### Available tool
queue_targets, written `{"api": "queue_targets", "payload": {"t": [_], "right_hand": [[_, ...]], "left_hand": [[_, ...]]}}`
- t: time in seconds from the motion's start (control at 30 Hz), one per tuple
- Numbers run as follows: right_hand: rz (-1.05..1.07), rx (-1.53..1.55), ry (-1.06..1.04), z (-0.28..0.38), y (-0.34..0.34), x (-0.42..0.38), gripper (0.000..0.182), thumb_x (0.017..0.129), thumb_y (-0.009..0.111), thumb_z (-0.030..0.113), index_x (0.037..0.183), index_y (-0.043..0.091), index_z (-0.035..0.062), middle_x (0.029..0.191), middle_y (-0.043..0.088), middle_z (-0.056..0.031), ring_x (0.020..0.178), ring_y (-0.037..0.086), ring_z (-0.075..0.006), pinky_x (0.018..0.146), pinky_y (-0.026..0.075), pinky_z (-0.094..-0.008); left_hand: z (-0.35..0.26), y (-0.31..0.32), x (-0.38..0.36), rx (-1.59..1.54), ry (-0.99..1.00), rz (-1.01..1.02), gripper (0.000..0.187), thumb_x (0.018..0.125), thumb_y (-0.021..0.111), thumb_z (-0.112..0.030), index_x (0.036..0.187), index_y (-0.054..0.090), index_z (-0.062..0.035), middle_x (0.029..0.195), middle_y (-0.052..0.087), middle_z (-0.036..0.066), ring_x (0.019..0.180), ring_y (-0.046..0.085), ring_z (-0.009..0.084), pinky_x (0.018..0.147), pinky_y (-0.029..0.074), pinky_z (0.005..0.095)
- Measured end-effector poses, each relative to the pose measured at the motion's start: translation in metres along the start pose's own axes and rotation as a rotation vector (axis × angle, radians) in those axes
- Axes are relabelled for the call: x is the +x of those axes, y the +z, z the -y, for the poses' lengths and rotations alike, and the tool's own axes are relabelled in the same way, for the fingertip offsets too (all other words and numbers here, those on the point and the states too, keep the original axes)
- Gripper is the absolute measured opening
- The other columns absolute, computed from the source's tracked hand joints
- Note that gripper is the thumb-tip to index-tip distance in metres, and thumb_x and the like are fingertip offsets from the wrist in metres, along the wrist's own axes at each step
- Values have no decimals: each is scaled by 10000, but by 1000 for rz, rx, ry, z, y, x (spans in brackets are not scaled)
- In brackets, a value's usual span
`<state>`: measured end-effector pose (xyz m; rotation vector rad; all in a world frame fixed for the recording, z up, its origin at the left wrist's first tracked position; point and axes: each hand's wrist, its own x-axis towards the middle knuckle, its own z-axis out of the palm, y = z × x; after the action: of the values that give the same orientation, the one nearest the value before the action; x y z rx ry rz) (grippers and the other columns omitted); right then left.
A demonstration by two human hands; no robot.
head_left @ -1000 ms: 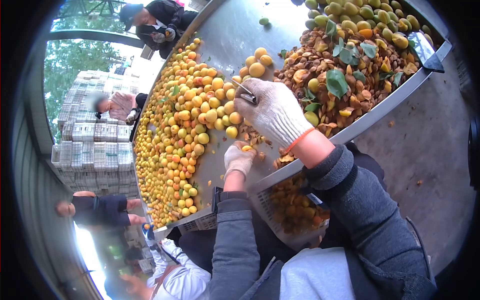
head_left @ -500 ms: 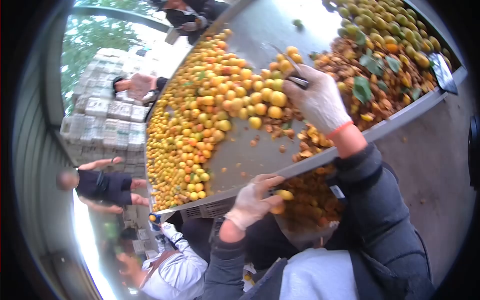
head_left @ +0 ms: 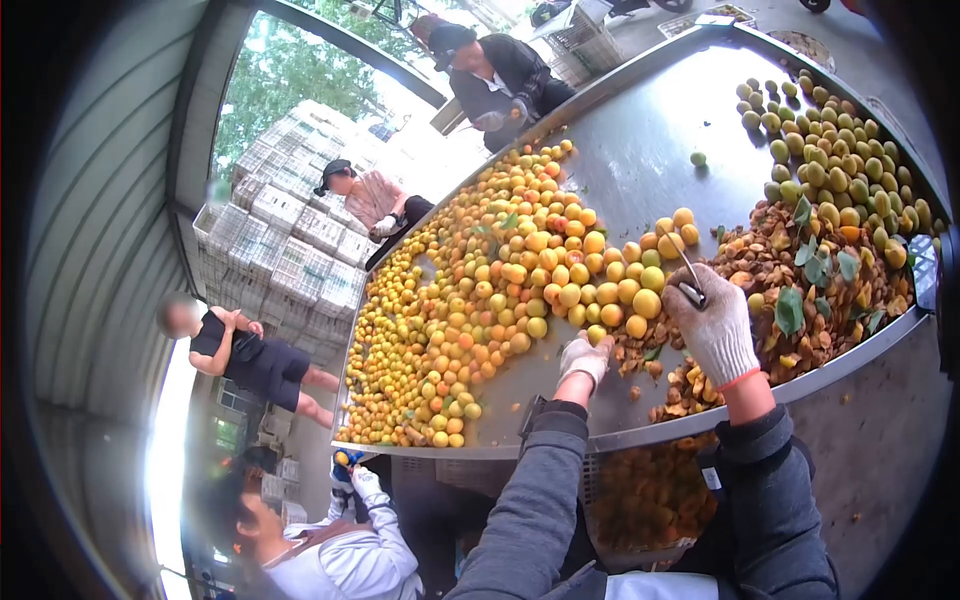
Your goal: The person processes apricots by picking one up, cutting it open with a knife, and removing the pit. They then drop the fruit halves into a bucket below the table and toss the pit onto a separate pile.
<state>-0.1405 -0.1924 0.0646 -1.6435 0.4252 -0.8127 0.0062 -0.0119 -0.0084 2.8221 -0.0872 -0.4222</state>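
Left grip, head view: here's the left grip (head_left: 583, 361) in a whitish fabric glove, reaching forward over the bare grey sheet-metal bench (head_left: 640, 135).
Nearest fruit: a round, smooth yellow fruit (head_left: 597, 334), right at those fingertips, straight ahead of the left grip; whether the fingers pinch it or merely lie against it, I cannot tell.
Fruit's axis: near round, no long side to speak of; the left hand is clearly the nearer, the right off to the side.
Right grip: across to the right and a touch further forward, the right grip (head_left: 716, 318), in a stained whitish knitted glove, closed around a slim metal knife (head_left: 692, 292).
Blade line: running forward and leftward from the right grip, out towards the yellow fruit; contact there, can't say.
Fruit heap: a broad yellow-orange heap of fruit (head_left: 500, 270), spreading forward and left of the left grip.
Brown heap: split brown pieces (head_left: 850, 310), right of the right grip, green leaves (head_left: 790, 312) on top.
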Motion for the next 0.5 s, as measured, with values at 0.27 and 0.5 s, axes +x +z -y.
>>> {"api": "queue_targets", "payload": {"t": [0.27,0.5], "right_hand": [[61,-59,27,3,10,-1,130,813,648,89,907,649,0,750,633,-87,684,582,-119,643,476,-281],[250,291,278,5,36,-13,99,802,648,74,885,665,23,774,630,-17,713,574,-107,676,472,-248]], "left_hand": [[19,19,22,38,252,-179,461,728,726,-381,1065,655,-76,984,678,170,938,646,345,822,503,414],[28,-31,-58,-1365,244,292,446,832,651,-58,1262,539,-87,1114,629,116,871,621,165,764,534,298]]}}
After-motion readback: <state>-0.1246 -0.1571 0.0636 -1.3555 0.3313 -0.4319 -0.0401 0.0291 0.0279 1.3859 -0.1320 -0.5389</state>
